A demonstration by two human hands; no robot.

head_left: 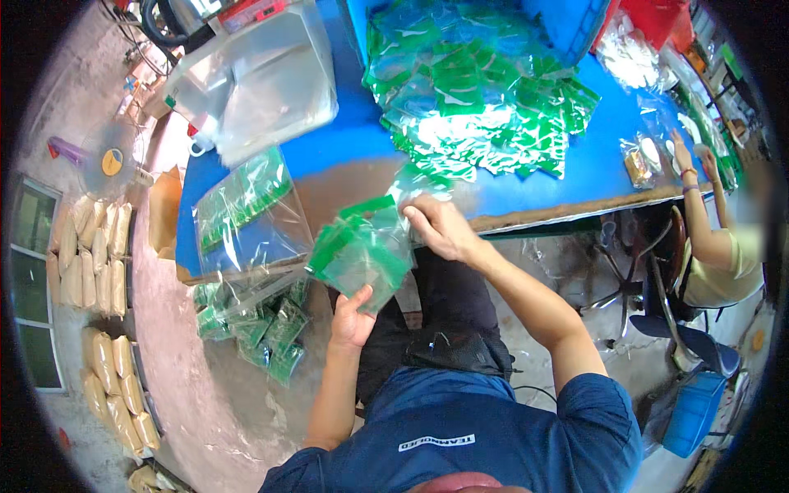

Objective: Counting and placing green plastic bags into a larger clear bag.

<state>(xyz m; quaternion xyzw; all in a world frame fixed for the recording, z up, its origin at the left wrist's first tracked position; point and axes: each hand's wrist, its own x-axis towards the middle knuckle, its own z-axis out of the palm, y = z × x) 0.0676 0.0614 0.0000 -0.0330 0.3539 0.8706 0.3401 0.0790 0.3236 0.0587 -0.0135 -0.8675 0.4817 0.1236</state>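
Observation:
In front of my body, above the table's near edge, my left hand [353, 319] grips a fanned stack of small clear and green plastic bags [362, 251] from below. My right hand [444, 230] is closed at the upper right of that stack, its fingertips pinching a clear and green bag whose outline blurs into the sheen. Beyond it, a big loose heap of similar green bags [485, 90] covers the blue tabletop [353, 107]. To the left lies a larger clear bag [279, 234] with a row of green packets inside.
A pile of large clear bags [279, 90] lies at the back left. Filled green packs [271, 333] hang or lie below the table's left edge. A blue crate [567, 29] stands behind the heap. At the right, a seated co-worker [715, 255] handles small packets [637, 164].

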